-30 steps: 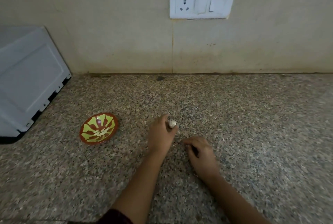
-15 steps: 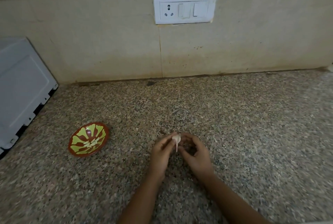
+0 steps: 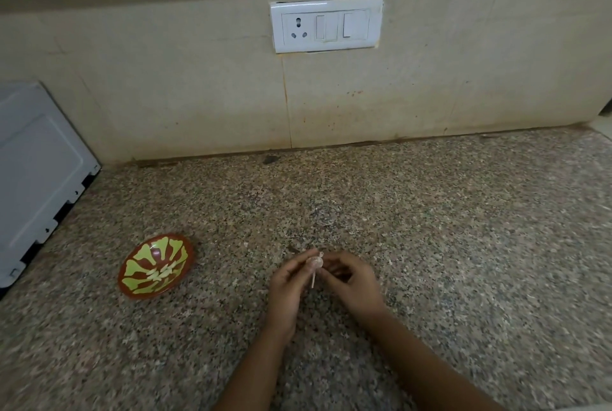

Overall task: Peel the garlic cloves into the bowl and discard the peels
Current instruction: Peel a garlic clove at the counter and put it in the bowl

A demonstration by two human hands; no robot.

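Both hands have drawn together; left hand [image 3: 287,291] and right hand [image 3: 349,281] pinch the garlic clove [image 3: 314,263] between them, well right of the bowl [image 3: 131,291].

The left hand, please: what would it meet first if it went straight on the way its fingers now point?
The left hand pinches the garlic clove at its fingertips. Going straight on, it would likely meet the right hand, which holds the clove's other side, though depth is unclear.
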